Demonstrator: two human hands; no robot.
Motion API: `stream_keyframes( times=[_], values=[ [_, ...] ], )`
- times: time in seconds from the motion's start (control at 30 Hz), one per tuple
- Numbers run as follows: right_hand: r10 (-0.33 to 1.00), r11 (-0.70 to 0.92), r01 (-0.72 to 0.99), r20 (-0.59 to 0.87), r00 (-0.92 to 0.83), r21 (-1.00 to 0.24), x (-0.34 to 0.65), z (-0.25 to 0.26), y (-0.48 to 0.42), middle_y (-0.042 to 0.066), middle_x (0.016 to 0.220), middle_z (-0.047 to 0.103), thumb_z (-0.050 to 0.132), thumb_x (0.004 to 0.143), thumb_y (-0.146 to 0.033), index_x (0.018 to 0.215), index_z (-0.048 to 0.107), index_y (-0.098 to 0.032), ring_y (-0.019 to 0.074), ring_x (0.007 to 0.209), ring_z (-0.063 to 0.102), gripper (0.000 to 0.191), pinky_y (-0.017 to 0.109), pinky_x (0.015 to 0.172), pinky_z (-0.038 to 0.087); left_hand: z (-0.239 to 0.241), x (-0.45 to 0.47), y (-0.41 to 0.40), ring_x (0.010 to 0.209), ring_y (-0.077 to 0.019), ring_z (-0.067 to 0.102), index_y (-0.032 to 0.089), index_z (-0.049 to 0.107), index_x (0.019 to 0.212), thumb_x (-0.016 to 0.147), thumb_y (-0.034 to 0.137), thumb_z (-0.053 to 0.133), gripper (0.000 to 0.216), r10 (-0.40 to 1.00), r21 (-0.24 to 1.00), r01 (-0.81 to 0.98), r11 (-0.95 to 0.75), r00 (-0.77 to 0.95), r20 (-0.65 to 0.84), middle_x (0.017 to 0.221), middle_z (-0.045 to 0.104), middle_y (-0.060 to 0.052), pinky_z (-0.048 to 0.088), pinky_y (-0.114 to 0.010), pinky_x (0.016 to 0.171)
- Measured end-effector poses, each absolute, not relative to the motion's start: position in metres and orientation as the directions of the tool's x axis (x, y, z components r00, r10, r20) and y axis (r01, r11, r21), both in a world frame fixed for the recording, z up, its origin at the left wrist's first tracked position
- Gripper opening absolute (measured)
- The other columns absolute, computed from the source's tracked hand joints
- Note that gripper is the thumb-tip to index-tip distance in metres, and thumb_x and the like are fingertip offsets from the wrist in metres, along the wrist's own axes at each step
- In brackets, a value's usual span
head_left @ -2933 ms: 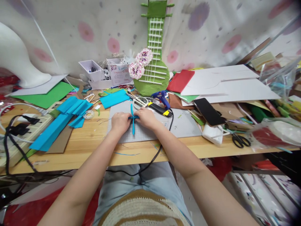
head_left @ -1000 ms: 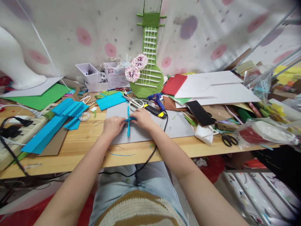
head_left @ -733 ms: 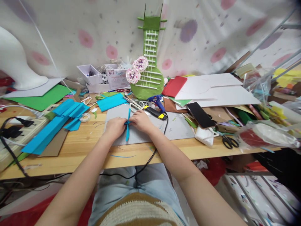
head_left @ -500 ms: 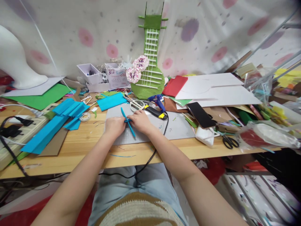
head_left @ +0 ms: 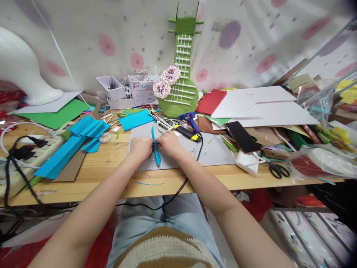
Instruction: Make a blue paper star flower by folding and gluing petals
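Between my two hands stands a narrow piece of blue paper [head_left: 157, 156], pinched in at its middle and widening toward both ends. My left hand [head_left: 141, 148] is closed on it from the left, fingertips at the pinched middle. From the other side my right hand [head_left: 169, 144] grips the same spot, its fingers pressed together. The hands nearly meet over a grey cutting mat [head_left: 214, 150]. White-handled scissors [head_left: 165, 124], a yellow-and-black utility knife [head_left: 187, 132] and a blue glue gun [head_left: 188, 120] lie just beyond my right hand.
Folded blue paper [head_left: 64, 152] and a power strip [head_left: 36, 152] lie at left. A green paper instrument [head_left: 180, 96] leans at the back. A phone [head_left: 242, 137], black scissors [head_left: 279, 170] and white boards [head_left: 264, 108] are at right. A black cable [head_left: 192, 169] crosses the table edge.
The blue paper has turned from a slant to nearly upright in view, with both hands still closed at its middle. The whole scene has shifted slightly to the right.
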State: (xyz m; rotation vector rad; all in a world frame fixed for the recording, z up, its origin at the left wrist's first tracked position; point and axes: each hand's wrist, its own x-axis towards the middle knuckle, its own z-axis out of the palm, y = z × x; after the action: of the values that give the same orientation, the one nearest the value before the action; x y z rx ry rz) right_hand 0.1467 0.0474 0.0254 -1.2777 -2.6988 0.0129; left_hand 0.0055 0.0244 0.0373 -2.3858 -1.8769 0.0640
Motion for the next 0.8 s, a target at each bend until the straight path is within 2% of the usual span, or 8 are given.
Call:
stream_keyframes(
  times=[0.23, 0.47, 0.63, 0.8],
  values=[
    [0.781, 0.621, 0.780, 0.141, -0.608, -0.074, 0.1480, 0.0233, 0.0503, 0.010, 0.090, 0.069, 0.048, 0.083, -0.021, 0.093, 0.069, -0.016, 0.0213, 0.090, 0.057, 0.023, 0.032, 0.080, 0.031, 0.0459, 0.0025, 0.0265, 0.087, -0.0291, 0.065, 0.016, 0.069, 0.092, 0.083, 0.029, 0.039, 0.034, 0.940, -0.112, 0.933, -0.341, 0.334, -0.077, 0.091, 0.070, -0.016, 0.046, -0.036, 0.071],
    [0.760, 0.643, 0.760, 0.211, -0.615, -0.099, 0.1500, 0.0238, 0.0466, 0.008, 0.092, 0.070, 0.051, 0.081, -0.022, 0.094, 0.069, -0.017, 0.0212, 0.091, 0.055, 0.022, 0.033, 0.081, 0.030, 0.0450, 0.0019, 0.0215, 0.086, -0.0304, 0.065, 0.014, 0.070, 0.089, 0.085, 0.029, 0.033, 0.040, 0.952, -0.129, 0.943, -0.306, 0.303, -0.041, 0.088, 0.070, -0.018, 0.046, -0.038, 0.071],
    [0.754, 0.651, 0.755, 0.182, -0.632, -0.078, 0.1488, 0.0226, 0.0531, 0.011, 0.083, 0.069, 0.050, 0.081, -0.019, 0.088, 0.071, -0.015, 0.0201, 0.084, 0.056, 0.023, 0.032, 0.080, 0.031, 0.0403, 0.0000, 0.0239, 0.087, -0.0305, 0.065, 0.016, 0.070, 0.089, 0.084, 0.030, 0.034, 0.040, 0.944, -0.128, 0.936, -0.329, 0.329, -0.022, 0.087, 0.070, -0.017, 0.045, -0.038, 0.070],
    [0.739, 0.669, 0.741, 0.158, -0.654, -0.060, 0.1462, 0.0245, 0.0546, 0.013, 0.081, 0.068, 0.050, 0.081, -0.020, 0.086, 0.072, -0.013, 0.0197, 0.081, 0.056, 0.023, 0.031, 0.078, 0.032, 0.0436, 0.0013, 0.0283, 0.086, -0.0302, 0.065, 0.012, 0.070, 0.085, 0.082, 0.026, 0.036, 0.037, 0.925, -0.171, 0.909, -0.381, 0.373, -0.078, 0.087, 0.070, -0.018, 0.044, -0.036, 0.069]
  ],
)
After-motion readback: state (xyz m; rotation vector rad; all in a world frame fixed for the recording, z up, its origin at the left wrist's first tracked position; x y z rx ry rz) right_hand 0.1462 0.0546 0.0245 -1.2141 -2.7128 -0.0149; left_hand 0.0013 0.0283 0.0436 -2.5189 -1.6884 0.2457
